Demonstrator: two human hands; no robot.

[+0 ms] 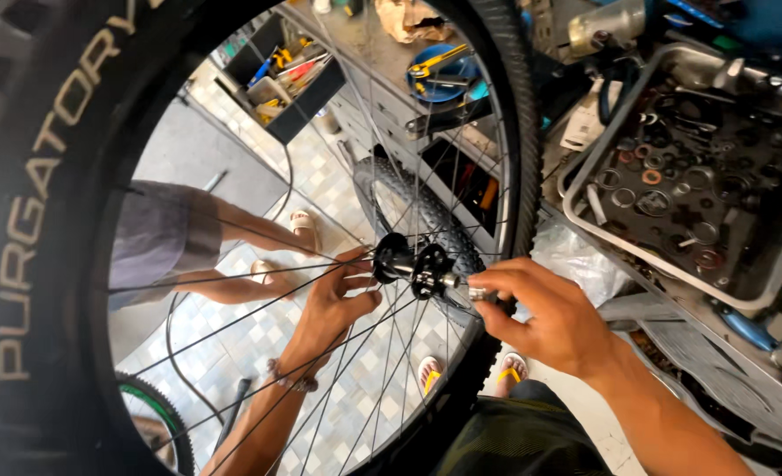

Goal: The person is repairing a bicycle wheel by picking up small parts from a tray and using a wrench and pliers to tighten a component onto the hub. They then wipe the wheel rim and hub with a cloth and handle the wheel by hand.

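My right hand [545, 317] pinches the axle end [479, 293] of the wheel hub [417, 264]; my left hand [338, 295] cups the hub's far side through the spokes [259, 317]. The parts tray [585, 220] crowds my right.

A clear crumpled plastic bag [576, 260] lies just above the right hand's fingers [510, 286]. Farther up from them, a small white paper label [585, 123] leans beside the grey parts tray [576, 198]. Large tan lettering [43, 194] marks the black tyre, far left of the left hand's fingers [351, 273]
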